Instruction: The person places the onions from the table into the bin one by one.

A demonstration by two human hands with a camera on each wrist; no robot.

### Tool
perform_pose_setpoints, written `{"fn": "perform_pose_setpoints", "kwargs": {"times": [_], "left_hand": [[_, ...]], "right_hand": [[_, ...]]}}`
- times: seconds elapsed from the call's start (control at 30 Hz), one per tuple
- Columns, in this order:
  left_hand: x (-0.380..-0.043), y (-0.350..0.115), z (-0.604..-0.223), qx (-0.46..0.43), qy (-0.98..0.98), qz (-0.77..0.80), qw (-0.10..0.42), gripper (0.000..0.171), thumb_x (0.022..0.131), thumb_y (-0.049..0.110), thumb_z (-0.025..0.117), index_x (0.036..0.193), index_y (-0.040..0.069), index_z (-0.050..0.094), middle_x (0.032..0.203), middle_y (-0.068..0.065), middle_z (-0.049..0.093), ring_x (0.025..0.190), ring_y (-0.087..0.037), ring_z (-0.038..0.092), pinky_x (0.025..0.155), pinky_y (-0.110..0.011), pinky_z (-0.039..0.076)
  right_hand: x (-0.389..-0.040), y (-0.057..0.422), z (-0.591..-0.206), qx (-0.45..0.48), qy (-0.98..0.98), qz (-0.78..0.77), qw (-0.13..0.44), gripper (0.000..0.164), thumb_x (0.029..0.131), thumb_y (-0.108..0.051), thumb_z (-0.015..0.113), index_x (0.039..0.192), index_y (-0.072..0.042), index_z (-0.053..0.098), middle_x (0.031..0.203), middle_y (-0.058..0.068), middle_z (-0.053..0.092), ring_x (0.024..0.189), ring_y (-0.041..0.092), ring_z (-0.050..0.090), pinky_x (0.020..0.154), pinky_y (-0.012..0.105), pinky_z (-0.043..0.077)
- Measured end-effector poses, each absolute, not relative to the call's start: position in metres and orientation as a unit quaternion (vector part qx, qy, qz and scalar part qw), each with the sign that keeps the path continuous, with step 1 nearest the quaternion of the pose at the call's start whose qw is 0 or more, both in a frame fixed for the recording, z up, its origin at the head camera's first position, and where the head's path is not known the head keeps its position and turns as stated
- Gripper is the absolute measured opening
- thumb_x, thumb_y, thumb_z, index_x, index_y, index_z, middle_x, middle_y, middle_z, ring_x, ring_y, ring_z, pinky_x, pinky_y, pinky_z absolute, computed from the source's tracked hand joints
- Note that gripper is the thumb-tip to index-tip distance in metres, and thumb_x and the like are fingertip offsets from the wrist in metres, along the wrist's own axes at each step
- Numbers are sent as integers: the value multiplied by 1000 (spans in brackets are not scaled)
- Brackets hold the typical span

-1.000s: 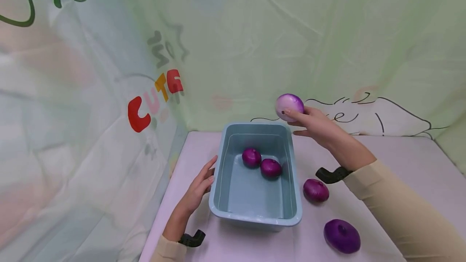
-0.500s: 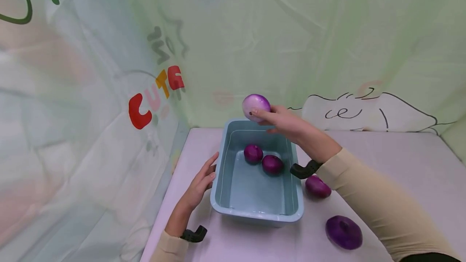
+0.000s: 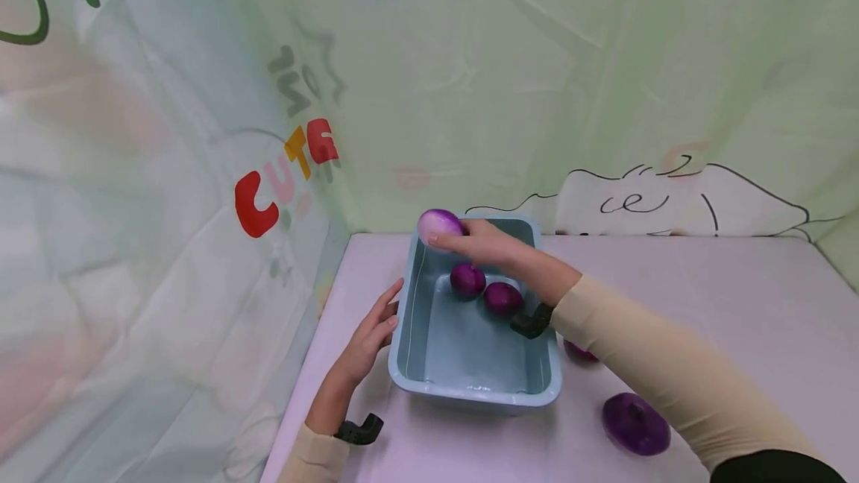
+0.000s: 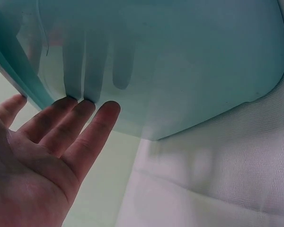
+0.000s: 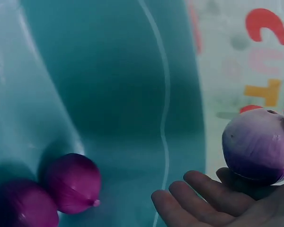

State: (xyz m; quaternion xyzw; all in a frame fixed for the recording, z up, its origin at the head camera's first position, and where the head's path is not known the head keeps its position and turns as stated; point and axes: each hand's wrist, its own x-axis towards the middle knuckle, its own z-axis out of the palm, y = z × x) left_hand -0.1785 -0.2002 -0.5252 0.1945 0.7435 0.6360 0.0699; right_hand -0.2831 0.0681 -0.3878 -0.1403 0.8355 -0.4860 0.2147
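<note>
A pale purple-and-white onion (image 3: pixel 439 229) is held in my right hand (image 3: pixel 485 244) between thumb and fingers, over the far left corner of a blue-grey plastic bin (image 3: pixel 470 396). In the right wrist view the same onion (image 5: pixel 258 146) sits against the index finger, the other fingers extended. Two dark purple onions lie on the bin's floor, the left one (image 3: pixel 467 280) against the right one (image 3: pixel 502 299). My left hand (image 3: pixel 365 341) is at the bin's left side. Its straight fingertips (image 4: pixel 111 109) are right at the outer wall in the left wrist view.
On the white table (image 3: pixel 671 289), right of the bin, lies a dark purple onion (image 3: pixel 636 423). A second onion (image 3: pixel 580 352) there is mostly hidden by my right sleeve (image 3: pixel 658 349). Printed cloth (image 3: pixel 470 80) hangs behind the table and along its left.
My right hand has carried the pale onion leftward from beyond the bin's right edge, then lowered it at the far left corner. The left hand stays beside the bin.
</note>
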Motion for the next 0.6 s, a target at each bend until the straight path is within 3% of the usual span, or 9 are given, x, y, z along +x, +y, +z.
{"fn": "perform_pose_setpoints", "kwargs": {"times": [0.23, 0.6], "left_hand": [[-175, -200, -523, 196, 733, 646, 78, 59, 111, 27, 40, 167, 28, 22, 159, -17, 41, 137, -38, 49, 103, -55, 45], [-178, -201, -525, 200, 731, 648, 77, 58, 111, 28, 40, 167, 29, 22, 158, -16, 42, 138, -35, 49, 102, -51, 47]], "right_hand": [[-277, 57, -411, -153, 887, -388, 198, 97, 92, -65, 66, 157, 1, 38, 148, 22, 52, 128, 40, 55, 103, 60, 45], [-280, 55, -425, -158, 898, -368, 181, 90, 91, -62, 69, 155, -5, 43, 141, 20, 57, 119, 37, 59, 99, 58, 48]]}}
